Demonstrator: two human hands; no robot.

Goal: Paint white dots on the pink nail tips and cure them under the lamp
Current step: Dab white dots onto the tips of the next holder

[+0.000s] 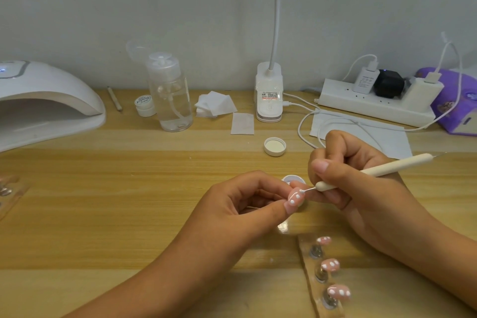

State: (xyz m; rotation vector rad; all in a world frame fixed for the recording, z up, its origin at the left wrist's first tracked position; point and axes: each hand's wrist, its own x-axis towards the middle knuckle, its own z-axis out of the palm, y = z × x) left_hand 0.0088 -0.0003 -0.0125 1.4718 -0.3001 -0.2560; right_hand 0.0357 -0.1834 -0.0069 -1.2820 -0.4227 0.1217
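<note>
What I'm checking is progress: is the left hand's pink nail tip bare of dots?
No, the pink nail tip in the left hand carries several white dots.

Body in view: left hand [232,204] and right hand [361,188], each on a bare forearm. Behind the fingers, the left forearm [160,273] and right forearm [426,253] are unclothed to the frame edge. Nails at the fingertips are short with a natural surface; see the right thumbnail [320,165].
</note>
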